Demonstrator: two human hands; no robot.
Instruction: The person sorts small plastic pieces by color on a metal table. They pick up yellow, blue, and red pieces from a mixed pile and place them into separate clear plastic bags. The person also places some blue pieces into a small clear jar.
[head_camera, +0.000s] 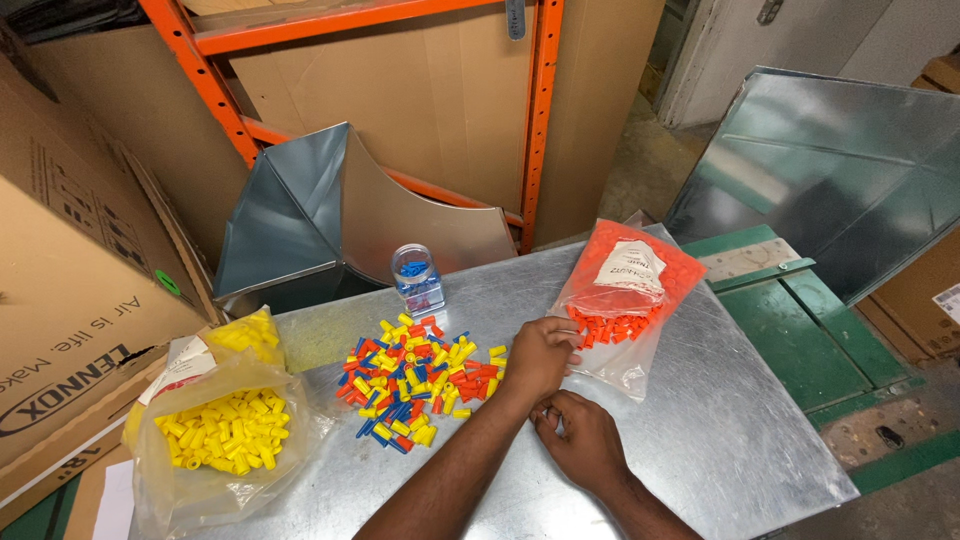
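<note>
On the metal table (700, 420), the mixed pile of small connectors (415, 380) in red, yellow and blue is the landmark. Just to the right of this pile, the left hand (540, 355) rests with curled fingers at the mouth of the clear bag of orange connectors (620, 300), touching its edge; I cannot tell if it pinches a piece. Near the pile's right side, closer to the person, the right hand (585, 440) lies with fingers bent inward, and what they hold is hidden. Behind the pile stands a small clear jar with blue pieces (417, 280), and well to its left lies a bag of yellow connectors (225, 430). In my judgement, good sorting here needs one colour picked at a time, with the bag mouth kept wide so pieces do not spill.
</note>
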